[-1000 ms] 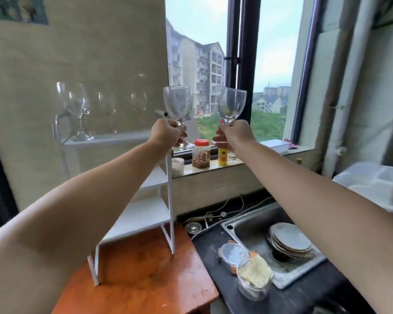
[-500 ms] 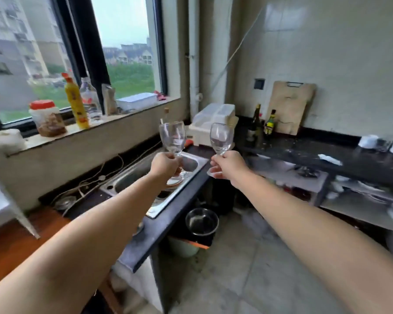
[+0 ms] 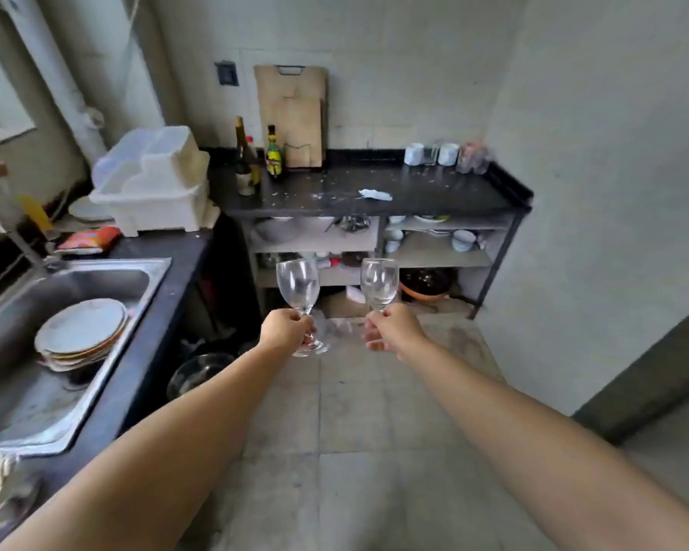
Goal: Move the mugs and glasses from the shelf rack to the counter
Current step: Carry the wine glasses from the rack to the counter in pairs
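While each grip clamps a thin stem, left hand [image 3: 285, 332] and right hand [image 3: 394, 327] hold clear rounded glasses [image 3: 298, 286].

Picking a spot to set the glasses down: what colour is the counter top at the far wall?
Black, speckled with pale crumbs: the counter, best seen in the head view.
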Demonstrator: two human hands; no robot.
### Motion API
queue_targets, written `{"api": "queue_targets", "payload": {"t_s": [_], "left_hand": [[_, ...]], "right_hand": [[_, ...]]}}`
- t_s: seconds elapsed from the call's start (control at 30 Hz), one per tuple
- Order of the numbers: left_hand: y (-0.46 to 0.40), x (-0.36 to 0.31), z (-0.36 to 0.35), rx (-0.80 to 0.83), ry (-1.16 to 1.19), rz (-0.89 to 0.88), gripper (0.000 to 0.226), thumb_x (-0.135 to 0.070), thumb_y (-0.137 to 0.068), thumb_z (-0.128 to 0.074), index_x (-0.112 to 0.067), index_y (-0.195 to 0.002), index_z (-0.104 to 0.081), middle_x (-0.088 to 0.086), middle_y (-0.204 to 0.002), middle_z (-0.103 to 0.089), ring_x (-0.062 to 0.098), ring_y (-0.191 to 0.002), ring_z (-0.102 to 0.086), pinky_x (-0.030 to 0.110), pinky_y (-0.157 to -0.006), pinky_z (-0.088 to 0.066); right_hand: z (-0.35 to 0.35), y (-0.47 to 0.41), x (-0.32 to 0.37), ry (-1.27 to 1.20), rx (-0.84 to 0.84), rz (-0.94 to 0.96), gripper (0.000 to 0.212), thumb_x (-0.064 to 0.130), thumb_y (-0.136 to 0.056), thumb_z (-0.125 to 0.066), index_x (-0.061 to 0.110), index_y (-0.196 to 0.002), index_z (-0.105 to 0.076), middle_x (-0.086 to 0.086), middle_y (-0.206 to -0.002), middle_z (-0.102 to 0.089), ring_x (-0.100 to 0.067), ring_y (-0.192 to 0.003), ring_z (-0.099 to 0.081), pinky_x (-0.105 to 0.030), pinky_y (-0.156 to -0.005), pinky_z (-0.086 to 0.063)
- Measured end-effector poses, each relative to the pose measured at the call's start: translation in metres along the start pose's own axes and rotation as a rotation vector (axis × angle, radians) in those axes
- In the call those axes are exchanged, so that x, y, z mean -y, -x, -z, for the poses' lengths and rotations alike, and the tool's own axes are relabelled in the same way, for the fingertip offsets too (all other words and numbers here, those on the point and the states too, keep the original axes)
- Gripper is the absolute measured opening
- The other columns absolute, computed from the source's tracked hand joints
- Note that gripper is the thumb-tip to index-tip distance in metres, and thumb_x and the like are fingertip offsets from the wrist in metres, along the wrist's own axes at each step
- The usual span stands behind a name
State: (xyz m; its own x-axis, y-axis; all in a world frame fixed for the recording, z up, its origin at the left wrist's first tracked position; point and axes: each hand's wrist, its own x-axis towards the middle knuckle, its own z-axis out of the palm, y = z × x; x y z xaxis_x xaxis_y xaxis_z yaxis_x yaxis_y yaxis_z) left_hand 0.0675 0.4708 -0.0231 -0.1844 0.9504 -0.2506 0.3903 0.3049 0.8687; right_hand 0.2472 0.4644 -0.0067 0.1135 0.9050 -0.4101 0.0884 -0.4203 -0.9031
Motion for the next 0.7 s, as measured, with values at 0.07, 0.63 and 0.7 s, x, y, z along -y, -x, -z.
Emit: {"api": "queue_targets", "payload": {"t_s": [0.07,0.63,0.7], "left_hand": [[-0.008,-0.007,-0.027,0.088,-0.017,-0.010,0.034,-0.007,-0.085,-0.059,-0.015,-0.052,-0.061,-0.008,-0.036,-0.057,0.006,-0.039,-0.057,0.018,-0.055,-0.053],[-0.059,-0.053,-0.212,0.520,-0.044,-0.014,0.016,-0.005,-0.093,-0.054,-0.002,-0.078,-0.058,0.009,-0.075,-0.063,0.013,-0.055,-0.051,0.010,-0.039,-0.048],[-0.073,-0.069,-0.239,0.535,-0.046,-0.021,0.010,-0.005,-0.094,-0.053,0.001,-0.088,-0.059,0.014,-0.084,-0.063,0.014,-0.056,-0.050,0.010,-0.039,-0.048]], "right_hand": [[0.018,-0.010,-0.013,-0.003,-0.078,-0.036,0.023,0.004,-0.097,-0.044,0.006,-0.075,-0.049,-0.007,-0.067,-0.052,-0.005,-0.027,-0.054,-0.017,-0.030,-0.044],[0.160,-0.067,-0.062,-0.194,-0.394,-0.187,0.010,0.001,-0.098,-0.040,-0.002,-0.093,-0.048,-0.010,-0.069,-0.049,-0.003,-0.027,-0.051,-0.018,-0.030,-0.046],[0.184,-0.087,-0.056,-0.203,-0.391,-0.175,0.009,0.001,-0.098,-0.040,-0.002,-0.094,-0.048,-0.009,-0.071,-0.049,-0.006,-0.031,-0.054,-0.019,-0.031,-0.046]]}}
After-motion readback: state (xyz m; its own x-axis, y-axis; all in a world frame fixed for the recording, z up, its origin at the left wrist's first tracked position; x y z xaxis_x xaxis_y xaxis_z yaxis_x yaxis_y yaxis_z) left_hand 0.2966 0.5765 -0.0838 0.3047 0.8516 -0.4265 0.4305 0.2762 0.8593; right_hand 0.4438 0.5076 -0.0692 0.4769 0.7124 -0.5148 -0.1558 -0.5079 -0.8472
